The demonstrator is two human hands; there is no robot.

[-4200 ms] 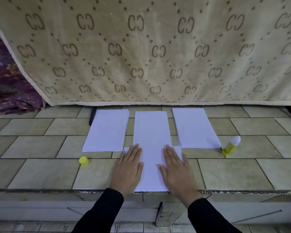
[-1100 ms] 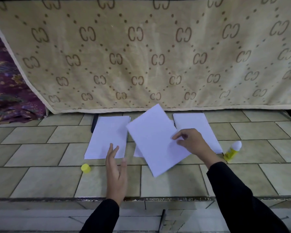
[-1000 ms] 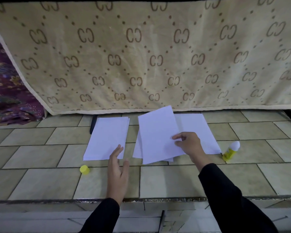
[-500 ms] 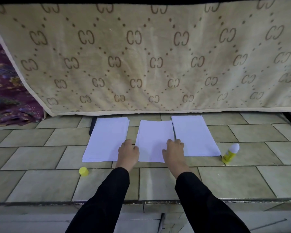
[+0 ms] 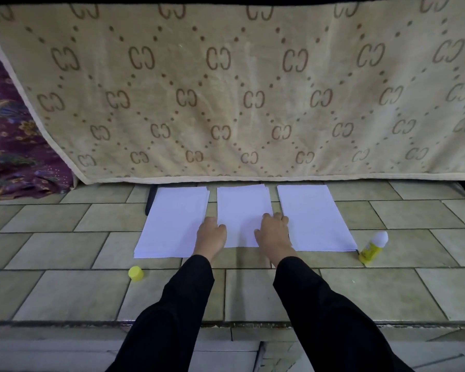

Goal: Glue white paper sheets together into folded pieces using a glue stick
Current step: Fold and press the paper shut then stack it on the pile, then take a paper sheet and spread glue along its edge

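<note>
While below the "CC" blanket, left hand, right hand curled round middle paper stack.

The left hand and right hand hide their own fingertips against the middle stack. The blanket is cropped at 12 o'clock.

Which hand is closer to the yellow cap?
Left. The left hand sits beyond and right of the yellow cap; the right hand is farther right, across the middle paper.
</note>
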